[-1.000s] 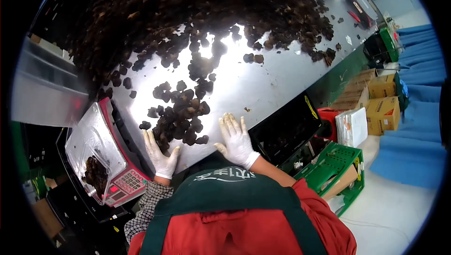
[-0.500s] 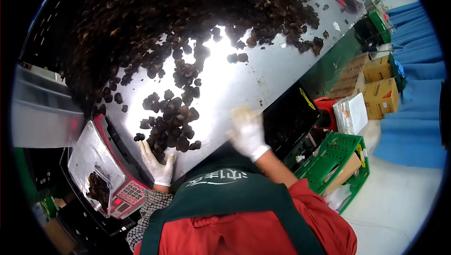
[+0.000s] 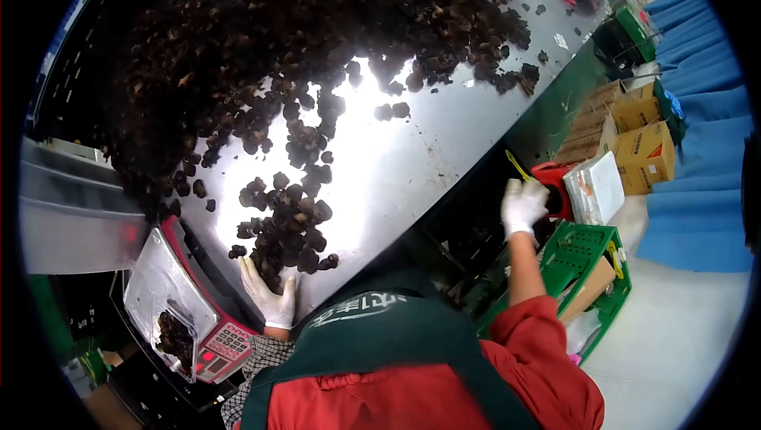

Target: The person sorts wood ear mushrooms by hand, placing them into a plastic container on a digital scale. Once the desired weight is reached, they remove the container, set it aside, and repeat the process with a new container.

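Observation:
My left hand (image 3: 272,297), in a white glove, lies at the table's near edge with its fingers stretched out. Its fingertips reach the side of a small heap of dark wood ear mushrooms (image 3: 292,228). My right hand (image 3: 523,206), also gloved, is off the table's right side, above a black crate (image 3: 468,216). Its fingers look loosely bent and apart, with nothing visible in them, though the palm side is hidden. A far larger pile of the mushrooms (image 3: 261,42) covers the back of the metal table (image 3: 396,156).
At the left stands a pink-edged scale (image 3: 170,275) bearing a clear container of mushrooms (image 3: 174,335). On the right are a red stool (image 3: 557,192), a white foam-like box (image 3: 594,190), a green crate (image 3: 583,252), cardboard boxes (image 3: 644,156) and a blue curtain (image 3: 697,192).
My right hand has swung from over the table's near edge out to the right, past the black crate. The left hand stays beside the small heap. The view has shifted slightly.

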Demonstrator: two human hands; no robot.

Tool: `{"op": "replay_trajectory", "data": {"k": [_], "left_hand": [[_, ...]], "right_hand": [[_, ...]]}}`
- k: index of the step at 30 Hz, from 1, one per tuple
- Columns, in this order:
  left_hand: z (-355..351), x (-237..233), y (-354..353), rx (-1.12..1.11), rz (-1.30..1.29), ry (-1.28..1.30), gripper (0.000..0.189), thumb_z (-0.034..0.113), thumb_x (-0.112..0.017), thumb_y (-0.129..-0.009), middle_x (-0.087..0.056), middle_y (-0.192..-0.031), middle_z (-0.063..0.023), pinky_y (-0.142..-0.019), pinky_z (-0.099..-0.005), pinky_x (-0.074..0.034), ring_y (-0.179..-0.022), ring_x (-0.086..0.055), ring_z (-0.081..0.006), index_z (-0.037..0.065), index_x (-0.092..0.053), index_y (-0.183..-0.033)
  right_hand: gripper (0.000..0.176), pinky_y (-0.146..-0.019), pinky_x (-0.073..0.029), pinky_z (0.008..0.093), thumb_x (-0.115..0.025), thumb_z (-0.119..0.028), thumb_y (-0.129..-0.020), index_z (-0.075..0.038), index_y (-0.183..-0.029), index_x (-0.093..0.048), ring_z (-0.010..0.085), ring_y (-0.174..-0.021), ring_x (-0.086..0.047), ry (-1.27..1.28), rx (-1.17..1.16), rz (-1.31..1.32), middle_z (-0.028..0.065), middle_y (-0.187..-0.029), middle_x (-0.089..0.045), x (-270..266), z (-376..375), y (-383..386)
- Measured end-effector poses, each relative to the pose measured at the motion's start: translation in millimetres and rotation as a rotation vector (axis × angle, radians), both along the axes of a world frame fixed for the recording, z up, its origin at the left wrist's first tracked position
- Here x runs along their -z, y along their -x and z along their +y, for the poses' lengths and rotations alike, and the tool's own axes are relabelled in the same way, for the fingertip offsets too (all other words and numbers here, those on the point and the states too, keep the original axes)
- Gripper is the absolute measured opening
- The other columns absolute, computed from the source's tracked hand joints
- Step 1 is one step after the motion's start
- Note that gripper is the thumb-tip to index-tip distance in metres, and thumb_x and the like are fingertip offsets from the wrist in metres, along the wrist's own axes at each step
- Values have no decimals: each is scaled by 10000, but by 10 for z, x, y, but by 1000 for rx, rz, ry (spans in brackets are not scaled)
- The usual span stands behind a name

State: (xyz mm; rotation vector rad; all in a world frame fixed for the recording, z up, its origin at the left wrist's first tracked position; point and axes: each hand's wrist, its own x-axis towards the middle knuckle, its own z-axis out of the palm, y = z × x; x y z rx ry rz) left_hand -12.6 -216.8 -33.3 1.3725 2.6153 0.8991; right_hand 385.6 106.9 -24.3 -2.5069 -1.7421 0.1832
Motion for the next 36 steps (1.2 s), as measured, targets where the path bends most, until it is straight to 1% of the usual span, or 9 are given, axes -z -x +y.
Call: {"op": "replay_trajectory", "data": {"k": [1, 8, 10, 13, 14, 20, 27, 32, 36], "left_hand": [[-7, -16, -22, -6, 2, 8, 959, 340, -748, -698, -244, -1488, -245, -1125, -475, -197, -1368, -248, -408, -16, -254, -1439], [39, -42, -41, -35, 9, 30, 945, 345, -735, -706, -246, -1485, -251, -1121, -479, -212, -1369, -257, -403, -20, -257, -1435], [37, -37, -35, -51, -1, 39, 942, 348, -731, -707, -250, -1484, -251, -1119, -481, -219, -1366, -262, -406, -23, -260, -1433], [30, -67, -35, -50, 20, 44, 944, 351, -734, -704, -258, -1482, -254, -1117, -483, -224, -1364, -269, -409, -26, -265, -1432], [65, -55, -41, -45, 26, 39, 945, 349, -735, -704, -259, -1482, -255, -1118, -482, -224, -1364, -269, -409, -26, -265, -1433], [62, -39, -53, -61, 15, 70, 951, 270, -745, -696, -241, -1492, -250, -1130, -482, -202, -1372, -253, -409, -17, -236, -1447], [131, -73, -49, -78, 26, 104, 975, 252, -761, -672, -234, -1496, -248, -1129, -481, -203, -1375, -243, -410, -13, -234, -1448], [103, -94, -64, -72, 19, 144, 983, 259, -770, -669, -231, -1497, -248, -1129, -476, -204, -1374, -247, -403, -18, -236, -1446], [126, -116, -75, -81, 19, 162, 931, 230, -723, -703, -230, -1500, -239, -1134, -473, -201, -1378, -242, -399, -12, -226, -1453]], "right_hand": [[505, -932, -393, 530, -583, -331, -852, 20, -1208, -513, 393, -1133, -494, -428, -4, -525, 271, -1220, -511, 519, 65, -484], [692, -1103, -176, 575, -639, -326, -796, 24, -1353, -424, 402, -1335, -325, -233, -1196, 225, 266, -1372, -412, 46, -318, 1581], [717, -1091, -169, 609, -564, -425, -846, 18, -1378, -380, 403, -1328, -314, -63, -1193, 78, 218, -1407, -390, -75, -159, 1326], [640, -1053, -222, 624, -551, -378, -876, 28, -1352, -415, 431, -1298, -348, 29, -313, -3, 292, -1403, -361, -220, 563, 441], [586, -1012, -292, 601, -570, -323, -854, 15, -1317, -449, 438, -1258, -397, -402, -297, -288, 280, -1378, -400, 489, 768, -68], [689, -1128, -181, 530, -574, -417, -846, 4, -1366, -412, 328, -1361, -310, -166, -1388, 176, 207, -1403, -410, 72, 219, 1884], [655, -1029, -261, 610, -573, -395, -877, 15, -1362, -412, 439, -1286, -366, -307, -316, -272, 302, -1401, -371, 73, 832, 317], [677, -1109, -187, 551, -554, -362, -879, 19, -1401, -354, 389, -1343, -317, -313, -930, 118, 260, -1417, -375, 66, 779, 1425], [696, -1107, -180, 571, -590, -360, -858, -8, -1408, -351, 373, -1338, -323, -206, -907, 79, 218, -1412, -395, 95, 1014, 1573]]}}
